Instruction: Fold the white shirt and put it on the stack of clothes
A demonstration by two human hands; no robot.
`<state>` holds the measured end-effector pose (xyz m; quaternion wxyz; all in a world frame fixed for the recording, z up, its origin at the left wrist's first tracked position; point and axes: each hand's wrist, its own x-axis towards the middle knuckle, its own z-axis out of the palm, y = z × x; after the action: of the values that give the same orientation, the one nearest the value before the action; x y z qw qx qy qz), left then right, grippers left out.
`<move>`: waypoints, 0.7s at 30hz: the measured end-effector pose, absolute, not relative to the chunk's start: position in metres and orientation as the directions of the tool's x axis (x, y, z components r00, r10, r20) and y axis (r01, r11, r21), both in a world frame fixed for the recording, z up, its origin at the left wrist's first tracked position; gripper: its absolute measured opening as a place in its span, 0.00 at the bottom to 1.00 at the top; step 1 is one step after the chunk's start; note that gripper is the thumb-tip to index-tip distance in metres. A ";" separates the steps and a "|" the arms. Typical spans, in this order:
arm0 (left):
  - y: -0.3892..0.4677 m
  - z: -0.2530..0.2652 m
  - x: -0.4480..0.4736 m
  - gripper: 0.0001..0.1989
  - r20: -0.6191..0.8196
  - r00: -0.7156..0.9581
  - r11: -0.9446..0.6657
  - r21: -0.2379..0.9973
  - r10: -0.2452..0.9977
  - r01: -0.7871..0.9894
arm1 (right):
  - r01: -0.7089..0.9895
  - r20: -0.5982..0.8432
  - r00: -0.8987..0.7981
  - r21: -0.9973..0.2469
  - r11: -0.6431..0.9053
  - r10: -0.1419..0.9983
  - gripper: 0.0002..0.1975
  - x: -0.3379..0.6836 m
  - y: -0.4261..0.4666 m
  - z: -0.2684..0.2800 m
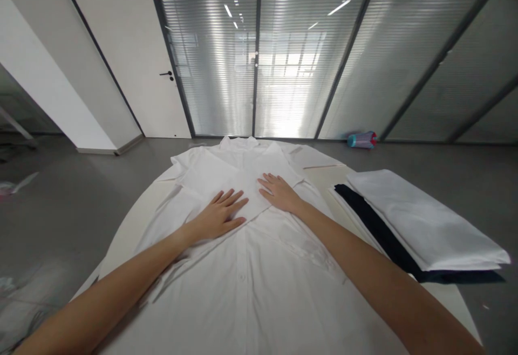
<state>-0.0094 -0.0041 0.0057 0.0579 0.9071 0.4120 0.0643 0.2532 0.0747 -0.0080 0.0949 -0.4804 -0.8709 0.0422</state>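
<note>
A white button-up shirt (pixel 243 252) lies spread over the table, its collar at the far edge and its button strip running down the middle toward me. My left hand (pixel 220 214) rests flat on the cloth left of centre, fingers apart. To the right and slightly farther off, my right hand (pixel 279 190) also presses flat on the shirt with its fingers spread. Neither hand grasps anything. Creases and a fold edge cross the cloth around both hands. One sleeve reaches toward the table's far right edge.
A stack of folded white cloth (pixel 424 220) lies at the table's right, with dark navy cloth (pixel 380 231) beneath it. The round table (pixel 131 225) shows its rim at left. Beyond stand a glass partition (pixel 291 74) and a door (pixel 133 47). A blue-and-pink object (pixel 362 140) is on the floor.
</note>
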 end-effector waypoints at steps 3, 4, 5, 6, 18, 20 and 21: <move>-0.005 0.007 -0.010 0.33 0.071 0.656 -0.658 0.154 0.751 0.737 | 0.828 0.121 -0.522 -0.164 0.536 0.844 0.28 0.253 0.074 -0.006; -0.005 0.007 -0.010 0.33 0.071 0.656 -0.658 0.154 0.752 0.737 | 0.828 0.122 -0.522 -0.163 0.536 0.844 0.28 0.253 0.073 -0.006; -0.005 0.007 -0.010 0.33 0.071 0.655 -0.657 0.156 0.752 0.738 | 0.829 0.123 -0.523 -0.160 0.537 0.844 0.29 0.253 0.073 -0.006; -0.006 0.008 -0.010 0.33 0.072 0.654 -0.656 0.160 0.753 0.738 | 0.828 0.125 -0.524 -0.156 0.539 0.842 0.29 0.253 0.073 -0.006; -0.007 0.009 -0.010 0.33 0.080 0.646 -0.647 0.196 0.759 0.736 | 0.829 0.146 -0.527 -0.130 0.544 0.838 0.28 0.254 0.077 -0.011; -0.007 0.009 -0.009 0.33 0.079 0.646 -0.647 0.198 0.759 0.736 | 0.829 0.149 -0.527 -0.127 0.545 0.837 0.28 0.254 0.077 -0.011; -0.008 0.009 -0.009 0.33 0.079 0.646 -0.647 0.199 0.759 0.736 | 0.829 0.151 -0.527 -0.128 0.545 0.837 0.28 0.254 0.077 -0.011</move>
<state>-0.0092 -0.0075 0.0094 0.0742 0.9041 0.4136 0.0778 0.2536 0.0772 -0.0114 0.0975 -0.4766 -0.8734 0.0200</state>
